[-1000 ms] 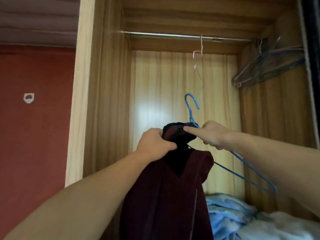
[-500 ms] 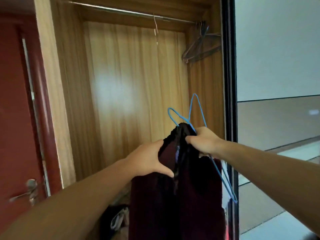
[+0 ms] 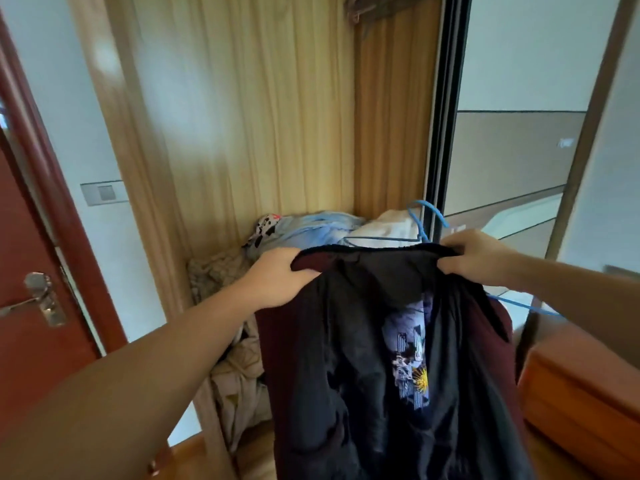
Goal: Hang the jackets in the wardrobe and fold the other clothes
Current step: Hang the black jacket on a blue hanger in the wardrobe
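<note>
Head view, person standing before an open wooden wardrobe (image 3: 277,116). The left hand (image 3: 277,282) and the right hand (image 3: 474,258) hold a dark maroon jacket (image 3: 346,375) up by the two ends of its collar, which is stretched flat between them in front of the wardrobe opening. Left hand: fingers curled over the collar's left end, thumb beneath, pinching the fabric. Right hand: fingers curled round the collar's right end, gripping it. The jacket hangs open toward the camera, showing a dark lining and, through the gap, a printed graphic (image 3: 412,362). A blue wire hanger (image 3: 424,223) rises behind the collar just beside the right hand, its hook upright; a further length of blue wire shows below the right wrist. Whether the right hand also grips the wire cannot be told. Inside the wardrobe, behind the jacket, lies a heap of clothes (image 3: 311,226): light blue, white and a black-and-white patterned piece, with beige fabric (image 3: 239,375) lower at the left. A red door (image 3: 24,271) with a metal handle stands at far left.
</note>
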The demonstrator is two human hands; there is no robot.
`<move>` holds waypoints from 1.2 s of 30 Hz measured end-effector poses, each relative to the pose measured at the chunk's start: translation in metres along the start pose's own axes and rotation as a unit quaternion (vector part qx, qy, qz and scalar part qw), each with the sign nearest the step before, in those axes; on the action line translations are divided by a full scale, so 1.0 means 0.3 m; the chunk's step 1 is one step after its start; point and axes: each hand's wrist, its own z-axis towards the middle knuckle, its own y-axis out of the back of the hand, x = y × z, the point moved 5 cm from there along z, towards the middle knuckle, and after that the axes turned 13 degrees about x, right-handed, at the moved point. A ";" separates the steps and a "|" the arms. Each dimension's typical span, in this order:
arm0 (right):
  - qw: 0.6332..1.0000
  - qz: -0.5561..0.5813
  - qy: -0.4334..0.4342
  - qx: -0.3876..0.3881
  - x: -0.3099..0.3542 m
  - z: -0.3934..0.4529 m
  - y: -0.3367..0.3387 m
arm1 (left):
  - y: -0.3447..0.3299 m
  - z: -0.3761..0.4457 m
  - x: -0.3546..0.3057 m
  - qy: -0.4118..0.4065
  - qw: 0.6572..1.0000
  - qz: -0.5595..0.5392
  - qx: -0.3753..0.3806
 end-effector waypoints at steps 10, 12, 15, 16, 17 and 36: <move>0.989 0.137 -0.055 0.011 -0.231 -0.202 -0.287 | -0.167 0.018 -0.322 -0.007 0.994 0.105 -0.004; 0.982 0.165 -0.083 -0.025 -0.254 -0.245 -0.296 | -0.212 0.010 -0.346 0.005 0.990 0.137 0.013; 0.975 0.201 -0.091 -0.039 -0.245 -0.299 -0.279 | -0.251 -0.009 -0.373 0.017 0.988 0.149 0.035; 0.972 0.223 -0.067 -0.036 -0.224 -0.308 -0.271 | -0.257 -0.012 -0.385 0.017 0.986 0.160 0.044; 0.969 0.241 -0.036 -0.030 -0.190 -0.315 -0.264 | -0.259 -0.018 -0.402 0.017 0.983 0.176 0.052; 0.929 0.359 0.088 -0.021 0.084 -0.307 -0.051 | -0.400 -0.299 -0.272 -0.024 0.988 -0.099 -0.116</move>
